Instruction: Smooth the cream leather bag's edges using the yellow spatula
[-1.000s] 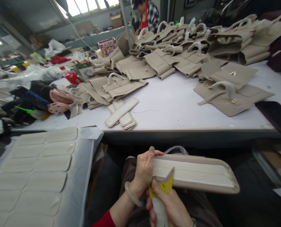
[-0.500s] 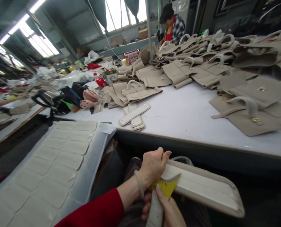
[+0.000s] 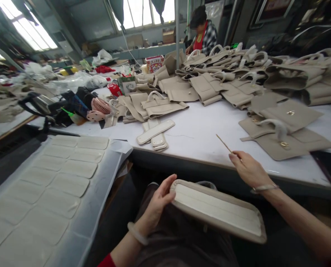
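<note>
My left hand grips the near-left end of a long beige panel with a raised rolled edge, rounded corners and a white strip down its middle. This piece lies tilted above my lap. Out to the right, my right hand pinches a thin brownish stick that points up and left over the table's front edge. Behind the panel, a bit of clear plastic shows.
Flat beige pieces lie in rows on a plastic-covered board at left. On the white table are stacked strips, beige bag parts, a pink fan and a kettle. A person works farther back.
The yellow triangular-headed tool in my right hand is out of view. My right hand has moved up and right and now holds a stick. My left hand has shifted to the panel's end.
</note>
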{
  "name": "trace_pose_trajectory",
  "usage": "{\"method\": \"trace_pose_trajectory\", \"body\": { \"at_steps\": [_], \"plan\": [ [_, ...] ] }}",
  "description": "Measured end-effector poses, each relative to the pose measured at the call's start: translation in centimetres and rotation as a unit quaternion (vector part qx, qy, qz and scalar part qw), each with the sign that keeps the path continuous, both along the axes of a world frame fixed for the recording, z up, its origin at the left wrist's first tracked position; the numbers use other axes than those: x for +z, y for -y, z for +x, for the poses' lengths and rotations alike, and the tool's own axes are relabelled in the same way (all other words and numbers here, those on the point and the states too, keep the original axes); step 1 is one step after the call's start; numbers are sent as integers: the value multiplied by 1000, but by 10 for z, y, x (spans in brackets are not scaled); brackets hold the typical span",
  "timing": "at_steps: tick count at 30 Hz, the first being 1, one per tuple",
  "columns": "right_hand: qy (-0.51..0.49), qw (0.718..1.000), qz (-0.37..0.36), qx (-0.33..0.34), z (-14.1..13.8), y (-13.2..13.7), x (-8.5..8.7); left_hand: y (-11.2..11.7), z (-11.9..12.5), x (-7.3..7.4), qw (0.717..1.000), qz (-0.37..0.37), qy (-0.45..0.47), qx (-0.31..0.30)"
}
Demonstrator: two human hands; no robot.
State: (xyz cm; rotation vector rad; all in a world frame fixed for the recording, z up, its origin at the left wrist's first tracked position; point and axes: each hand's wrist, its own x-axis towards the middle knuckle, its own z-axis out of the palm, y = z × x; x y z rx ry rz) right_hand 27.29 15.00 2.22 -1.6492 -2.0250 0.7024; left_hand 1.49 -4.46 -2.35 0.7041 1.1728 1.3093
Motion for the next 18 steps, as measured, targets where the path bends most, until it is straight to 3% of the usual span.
{"method": "trace_pose_trajectory", "body": {
  "at_steps": [3,7,11,15,18],
  "plan": [
    [13,1000,15,-8,-3,-38,-7,9,4,-6,997,-8,-59,-42],
    [-45,999,14,-24,12,-33,-10,3,4,-16,991,-38,-127,-35],
    [-192,976,-42,-94,48,39,-15,0,1,-24,983,-38,-178,-20],
    [-355,908,-129,-183,62,122,-32,2,3,-23,982,-49,-185,-8],
    [-445,857,-168,-199,52,151,-46,-2,7,-15,991,-88,-99,7]
  ]
}}
